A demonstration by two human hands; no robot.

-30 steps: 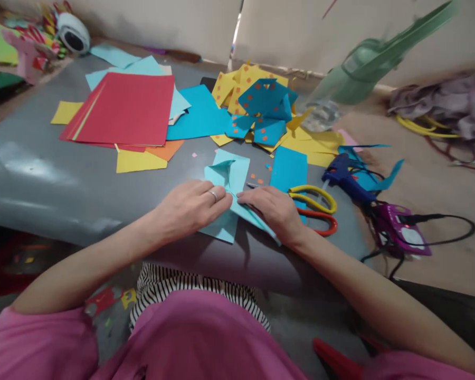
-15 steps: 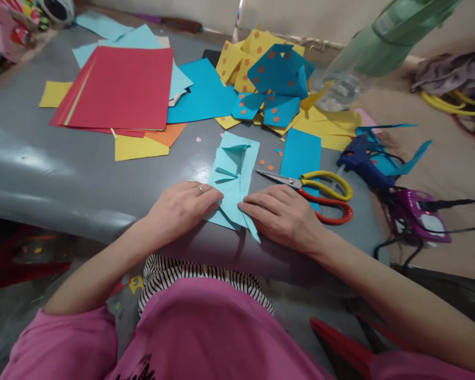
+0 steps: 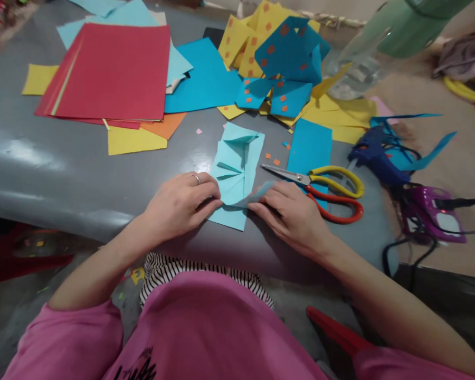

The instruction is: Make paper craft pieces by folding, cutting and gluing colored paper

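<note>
A light blue folded paper [image 3: 231,182] with several creased flaps lies near the table's front edge. My left hand [image 3: 186,203] is closed on the paper's left side, thumb and fingers together at its edge. On the other side, my right hand [image 3: 291,214] pinches a lifted flap of the same sheet, which curls up over the fingers. The lower corner of the paper lies flat between both hands. Scissors [image 3: 320,190] with one yellow and one red handle rest just beyond my right hand, partly over a blue paper strip [image 3: 311,142].
Coloured sheets, red on top [image 3: 113,74], are stacked at the left. Behind stand blue and yellow paper shapes [image 3: 288,53] with orange squares. A blue glue gun [image 3: 380,155], a purple device [image 3: 433,214] with cables and a bottle [image 3: 360,63] are at the right.
My right hand has raised the paper's lower right flap, which pointed down toward me before, and moved slightly right with it. The view has shifted a little, so the far objects sit higher.
</note>
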